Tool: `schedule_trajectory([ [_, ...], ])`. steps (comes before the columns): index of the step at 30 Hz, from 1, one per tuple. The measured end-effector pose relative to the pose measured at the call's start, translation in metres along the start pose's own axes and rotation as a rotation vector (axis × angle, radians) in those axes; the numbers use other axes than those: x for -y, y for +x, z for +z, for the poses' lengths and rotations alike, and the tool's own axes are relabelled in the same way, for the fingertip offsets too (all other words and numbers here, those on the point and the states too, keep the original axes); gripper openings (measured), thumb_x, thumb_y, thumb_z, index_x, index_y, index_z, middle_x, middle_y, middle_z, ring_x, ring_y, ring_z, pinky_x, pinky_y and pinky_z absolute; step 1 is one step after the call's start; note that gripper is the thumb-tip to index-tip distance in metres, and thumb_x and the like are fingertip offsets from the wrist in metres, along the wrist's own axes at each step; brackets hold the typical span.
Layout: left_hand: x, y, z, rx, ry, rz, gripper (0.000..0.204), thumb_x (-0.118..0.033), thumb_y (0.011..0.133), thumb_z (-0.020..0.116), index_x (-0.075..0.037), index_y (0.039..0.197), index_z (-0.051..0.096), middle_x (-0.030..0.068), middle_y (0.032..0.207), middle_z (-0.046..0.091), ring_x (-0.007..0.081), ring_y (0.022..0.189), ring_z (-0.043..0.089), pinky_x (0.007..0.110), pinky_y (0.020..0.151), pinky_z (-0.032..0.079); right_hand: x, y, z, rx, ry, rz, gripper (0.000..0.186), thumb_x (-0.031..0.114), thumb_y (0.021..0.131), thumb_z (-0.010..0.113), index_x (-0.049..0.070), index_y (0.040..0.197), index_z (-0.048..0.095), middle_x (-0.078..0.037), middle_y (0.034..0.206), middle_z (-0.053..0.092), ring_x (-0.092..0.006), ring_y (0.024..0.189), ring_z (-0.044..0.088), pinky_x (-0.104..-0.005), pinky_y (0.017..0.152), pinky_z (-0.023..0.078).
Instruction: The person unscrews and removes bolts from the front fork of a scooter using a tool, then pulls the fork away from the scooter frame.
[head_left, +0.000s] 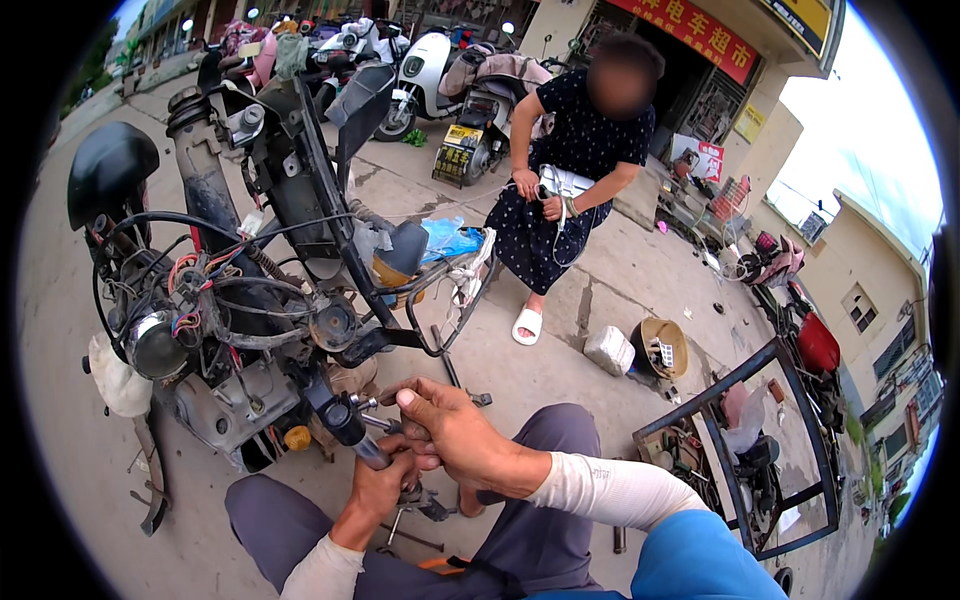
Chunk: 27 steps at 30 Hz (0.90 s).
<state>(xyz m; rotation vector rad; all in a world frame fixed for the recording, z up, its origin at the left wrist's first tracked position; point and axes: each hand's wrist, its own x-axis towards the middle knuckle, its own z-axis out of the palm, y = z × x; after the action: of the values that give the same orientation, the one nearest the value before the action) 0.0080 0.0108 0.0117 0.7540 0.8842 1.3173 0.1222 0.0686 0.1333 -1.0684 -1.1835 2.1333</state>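
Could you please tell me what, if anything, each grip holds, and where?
Left grip: apparently the metal tube, around its lower part. Right grip: cannot tell.

Your right hand (455, 430) has its fingers bunched up, so you can't tell what, if anything, is tucked inside them. Your left hand (385, 492) hides the low end of the gray tube (370, 453). Your blue sleeve (690, 560) and both your legs (540, 500) run off the bottom edge. The other person's head (627, 78) is all blurry, and their hands cover part of the white thing (568, 183) they hold. The yellow sign (800, 20) is cut off at the top. Scooters (425, 75) at the back hide bits of each other. Inside the dark metal frame (690, 403), many bits are too small to name.
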Motion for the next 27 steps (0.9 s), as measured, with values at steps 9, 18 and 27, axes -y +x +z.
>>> schedule_trajectory([
  [9,0.003,0.004,0.0,0.024,0.056,0.003,0.009,-0.007,0.082,0.063,-0.001,0.088,0.061,0.006,0.066,0.058,0.0096,0.047,0.046,0.024,0.046,0.038,-0.009,0.0,-0.01,-0.003,0.019,-0.094,0.027,0.026,0.105,0.043,0.003,0.116,0.049,0.005,0.066,0.03,-0.0066,0.059,0.028,-0.0223,0.05,0.029],
  [18,-0.002,-0.007,-0.008,-0.022,0.021,0.01,0.013,-0.005,0.087,0.054,0.005,0.093,0.061,0.0049,0.064,0.054,0.0095,0.048,0.043,0.026,0.05,0.04,-0.028,0.032,-0.013,0.075,-0.314,-0.575,0.028,0.027,0.103,0.05,0.002,0.112,0.059,0.003,0.073,0.05,-0.0033,0.063,0.043,-0.0207,0.054,0.036],
  [27,-0.001,-0.009,-0.003,0.007,0.019,-0.056,0.016,-0.01,0.089,0.06,0.004,0.096,0.064,-0.0005,0.067,0.054,0.0067,0.055,0.047,0.024,0.05,0.039,-0.053,0.053,-0.039,0.056,-0.452,-0.986,0.018,0.013,0.1,0.052,-0.003,0.102,0.06,-0.008,0.088,0.06,-0.0114,0.072,0.053,-0.0245,0.066,0.044],
])
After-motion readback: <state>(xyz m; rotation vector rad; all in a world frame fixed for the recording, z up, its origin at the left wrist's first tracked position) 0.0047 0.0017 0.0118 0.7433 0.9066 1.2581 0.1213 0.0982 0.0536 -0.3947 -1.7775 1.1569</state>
